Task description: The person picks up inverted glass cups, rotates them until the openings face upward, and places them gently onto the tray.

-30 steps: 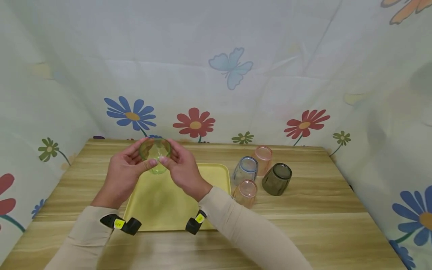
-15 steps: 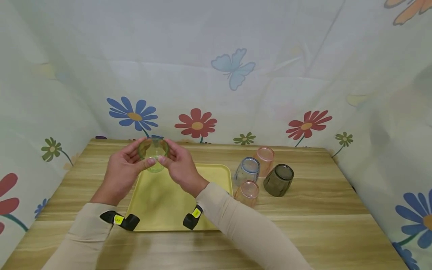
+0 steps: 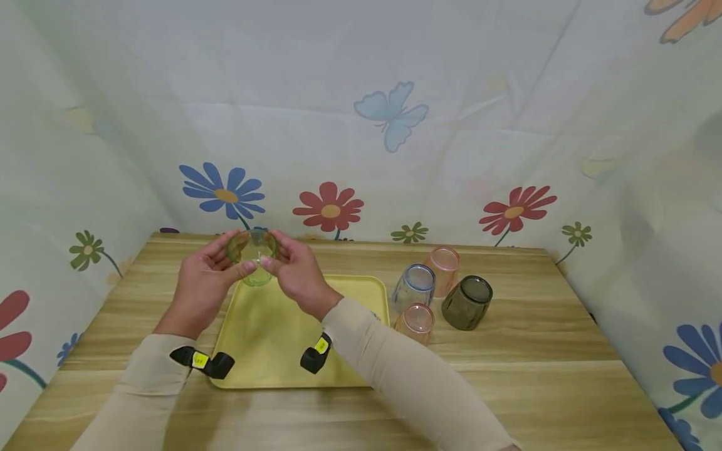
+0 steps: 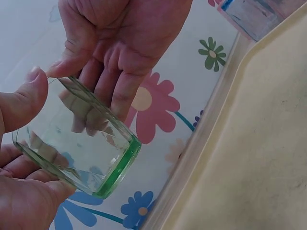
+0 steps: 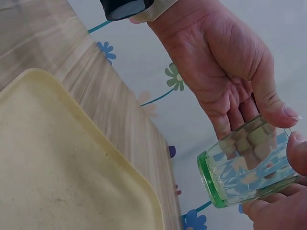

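Between both hands is a clear green drinking glass [image 3: 252, 254], raised over the far left part of a yellow tray [image 3: 293, 338]. My left hand [image 3: 202, 285] grips its left side, thumb near the rim and fingers curled behind. From the other side my right hand [image 3: 301, 272] holds it the same way, the two thumbs close together. In the left wrist view the glass [image 4: 91, 139] shows faceted walls and a thick green base, tilted with the base away from the thumbs. The right wrist view shows fingers through the glass wall [image 5: 249, 163].
Right of the tray, several glasses stand upside down on the wooden table [image 3: 536, 388]: a blue one [image 3: 416, 288], a pink one [image 3: 444, 269], a dark grey one [image 3: 467, 304] and an orange-pink one [image 3: 415, 322]. A floral curtain [image 3: 316, 138] hangs behind the table.
Both hands have shifted slightly left with the green glass between them. The grip looks the same, and the glasses at the right stay put.
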